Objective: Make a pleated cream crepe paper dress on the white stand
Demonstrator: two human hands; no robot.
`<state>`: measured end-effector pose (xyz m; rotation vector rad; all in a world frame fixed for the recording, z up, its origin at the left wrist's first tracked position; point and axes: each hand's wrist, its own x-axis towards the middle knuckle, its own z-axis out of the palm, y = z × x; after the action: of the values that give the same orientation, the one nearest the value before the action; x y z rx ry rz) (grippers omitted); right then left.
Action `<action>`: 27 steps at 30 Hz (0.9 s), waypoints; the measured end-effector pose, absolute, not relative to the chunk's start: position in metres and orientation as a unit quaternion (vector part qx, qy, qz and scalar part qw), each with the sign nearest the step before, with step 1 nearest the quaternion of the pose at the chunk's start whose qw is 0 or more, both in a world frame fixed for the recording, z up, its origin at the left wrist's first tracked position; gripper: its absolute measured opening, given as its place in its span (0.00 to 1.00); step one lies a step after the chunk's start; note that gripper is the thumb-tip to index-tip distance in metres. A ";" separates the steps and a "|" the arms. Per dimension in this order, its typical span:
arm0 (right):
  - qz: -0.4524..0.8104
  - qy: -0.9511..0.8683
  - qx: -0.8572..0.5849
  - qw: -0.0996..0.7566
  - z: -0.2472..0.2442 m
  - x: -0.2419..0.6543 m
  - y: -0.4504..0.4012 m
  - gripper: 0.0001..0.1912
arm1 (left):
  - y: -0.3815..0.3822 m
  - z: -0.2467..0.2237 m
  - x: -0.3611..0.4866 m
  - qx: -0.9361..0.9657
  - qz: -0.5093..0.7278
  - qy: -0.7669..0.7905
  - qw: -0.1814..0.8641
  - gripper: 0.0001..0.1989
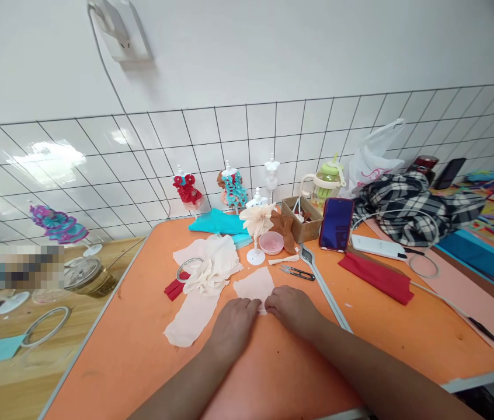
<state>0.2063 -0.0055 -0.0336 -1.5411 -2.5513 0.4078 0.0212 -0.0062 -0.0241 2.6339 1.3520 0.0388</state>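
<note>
A small piece of pale pink crepe paper [253,284] lies on the orange table in front of me. Its near edge is pinched and gathered between my left hand [239,321] and my right hand [289,309], both with curled fingers. Just beyond it stands a small white mannequin stand [256,256] with a ruffled cream paper piece [257,220] around its middle. Black thread snips [298,273] lie beyond my right hand. To the left spreads a heap of crumpled cream crepe paper [212,268], with a roll of tape [189,268] on it.
Dressed mini mannequins [188,192] line the tiled wall. A pink bowl [272,242], cardboard box [303,224], phone [337,224], green-lidded bottle [329,184], white power bank [379,247] and red crepe paper [376,277] stand or lie right of centre. A metal table seam [326,289] runs beside my right arm.
</note>
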 end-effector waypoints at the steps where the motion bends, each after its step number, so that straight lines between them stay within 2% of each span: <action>1: 0.136 -0.843 -0.517 0.063 -0.034 0.206 -0.005 0.10 | -0.006 -0.025 0.020 0.885 0.017 0.457 0.093 0.14; 9: 0.128 -0.846 -0.514 0.060 -0.030 0.205 -0.005 0.11 | -0.004 -0.026 0.021 0.885 0.070 0.457 0.054 0.12; 19: 0.117 -0.847 -0.516 0.061 -0.029 0.206 -0.006 0.11 | -0.001 -0.032 0.017 0.889 0.081 0.446 0.064 0.14; 27: 0.100 -0.851 -0.513 0.056 -0.029 0.205 -0.006 0.11 | -0.002 -0.028 0.017 0.894 0.081 0.437 0.046 0.11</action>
<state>0.2049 -0.0056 -0.0289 -1.5573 -2.5806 0.3019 0.0174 -0.0017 -0.0276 2.7303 1.3346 0.2470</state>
